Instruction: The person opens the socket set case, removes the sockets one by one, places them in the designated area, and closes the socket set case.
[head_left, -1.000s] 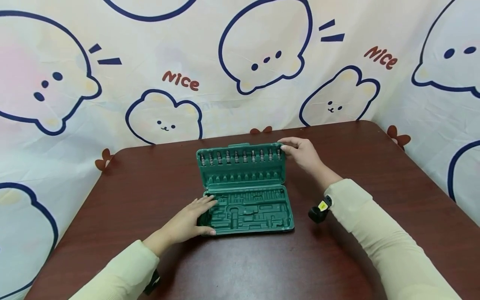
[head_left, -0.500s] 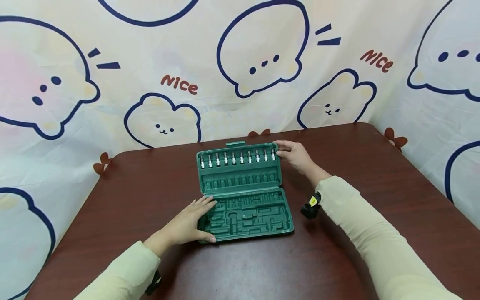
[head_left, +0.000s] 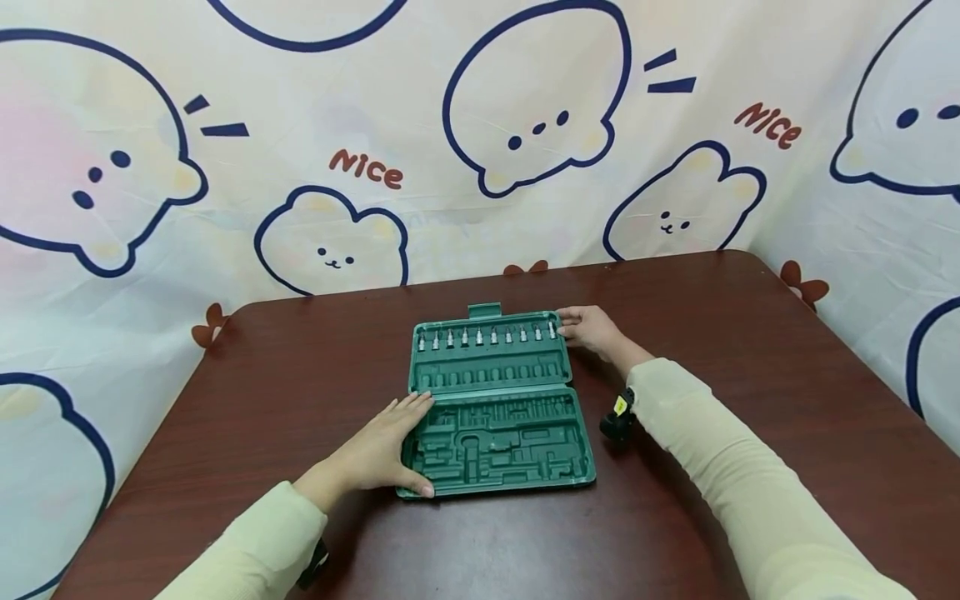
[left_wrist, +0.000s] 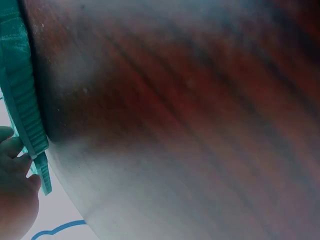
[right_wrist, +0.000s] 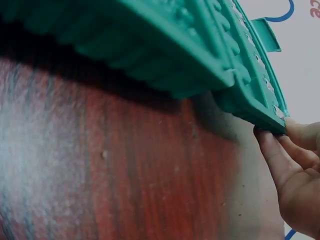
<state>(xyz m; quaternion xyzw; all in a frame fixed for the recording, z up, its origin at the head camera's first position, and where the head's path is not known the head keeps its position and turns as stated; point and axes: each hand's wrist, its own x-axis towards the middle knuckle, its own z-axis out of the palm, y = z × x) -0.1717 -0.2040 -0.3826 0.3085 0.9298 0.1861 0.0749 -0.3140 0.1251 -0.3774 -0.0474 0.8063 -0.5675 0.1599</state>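
A green plastic tool case (head_left: pixel 480 492) stands spread wide on the table, its moulded base toward me and its lid (head_left: pixel 450 360) leaning far back. Several silver screwdriver bits (head_left: pixel 479 336) sit in a row along the lid's far part; the base shows only shaped recesses. My left hand (head_left: pixel 375 446) rests on the base's left side, fingers extended, thumb on the near left corner. At the lid's far right corner my right hand (head_left: pixel 596 332) pinches the edge; the right wrist view shows its fingertips (right_wrist: pixel 295 131) on that corner. The left wrist view is blurred and shows the case's ribbed side (left_wrist: pixel 22 95).
The case is on a dark reddish-brown wooden table (head_left: pixel 300 358). A pale cloth backdrop (head_left: pixel 480 233) with cartoon bears hangs behind it. A latch flap (head_left: pixel 484 310) sticks out from the lid's far edge. Black camera straps (head_left: pixel 618 417) sit at the wrists.
The lid has tipped farther back, away from me, with my right hand following its corner lower. My left hand has stayed on the base, which has shifted slightly nearer in view.
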